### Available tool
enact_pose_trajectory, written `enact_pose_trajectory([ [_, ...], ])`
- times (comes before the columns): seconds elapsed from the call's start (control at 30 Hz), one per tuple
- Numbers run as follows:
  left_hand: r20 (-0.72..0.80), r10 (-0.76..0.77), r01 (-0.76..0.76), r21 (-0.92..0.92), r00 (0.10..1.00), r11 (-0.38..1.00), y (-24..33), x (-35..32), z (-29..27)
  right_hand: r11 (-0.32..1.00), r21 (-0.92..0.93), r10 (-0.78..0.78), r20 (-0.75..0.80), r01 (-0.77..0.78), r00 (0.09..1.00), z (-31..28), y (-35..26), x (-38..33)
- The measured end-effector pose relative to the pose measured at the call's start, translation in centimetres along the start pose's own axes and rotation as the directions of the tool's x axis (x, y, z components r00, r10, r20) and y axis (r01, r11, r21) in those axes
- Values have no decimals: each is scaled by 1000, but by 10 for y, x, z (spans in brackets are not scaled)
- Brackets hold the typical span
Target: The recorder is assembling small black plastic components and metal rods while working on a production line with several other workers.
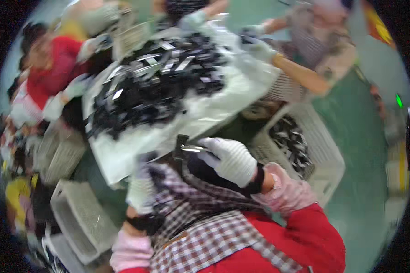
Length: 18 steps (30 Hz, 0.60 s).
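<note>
Black-parts heap [161,84] — white crate [325,150] beside

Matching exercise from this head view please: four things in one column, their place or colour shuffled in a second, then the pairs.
Things:
1. right hand
2. white crate
3. pile of black parts
4. left hand

Descriptions:
A. on the white-covered table
B. on the green floor, right of the table, some dark parts inside
C. in a white glove, gripping a dark part with a shiny strip
D. gloved, low against the checked apron

Pairs: 1-C, 2-B, 3-A, 4-D
</note>
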<state>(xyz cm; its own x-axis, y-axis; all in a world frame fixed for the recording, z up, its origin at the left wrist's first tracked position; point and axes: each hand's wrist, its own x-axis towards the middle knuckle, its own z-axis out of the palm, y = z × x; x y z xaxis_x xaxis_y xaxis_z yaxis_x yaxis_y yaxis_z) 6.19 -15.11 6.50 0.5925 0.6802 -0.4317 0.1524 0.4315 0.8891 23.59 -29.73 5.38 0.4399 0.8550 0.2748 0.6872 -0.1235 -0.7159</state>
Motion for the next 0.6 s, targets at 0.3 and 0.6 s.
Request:
enact_pose_trajectory([
  [0.3, 263, 232, -307, 295, 937, 905, -28, 21, 57, 998, 10, -56, 58, 56, 997, -11, 3, -42],
  [0.6, 248, 233, -331, 519, 941, 788, -15, -7, 78, 998, 16, -58, 14, 58, 998, 0, -2, -66],
])
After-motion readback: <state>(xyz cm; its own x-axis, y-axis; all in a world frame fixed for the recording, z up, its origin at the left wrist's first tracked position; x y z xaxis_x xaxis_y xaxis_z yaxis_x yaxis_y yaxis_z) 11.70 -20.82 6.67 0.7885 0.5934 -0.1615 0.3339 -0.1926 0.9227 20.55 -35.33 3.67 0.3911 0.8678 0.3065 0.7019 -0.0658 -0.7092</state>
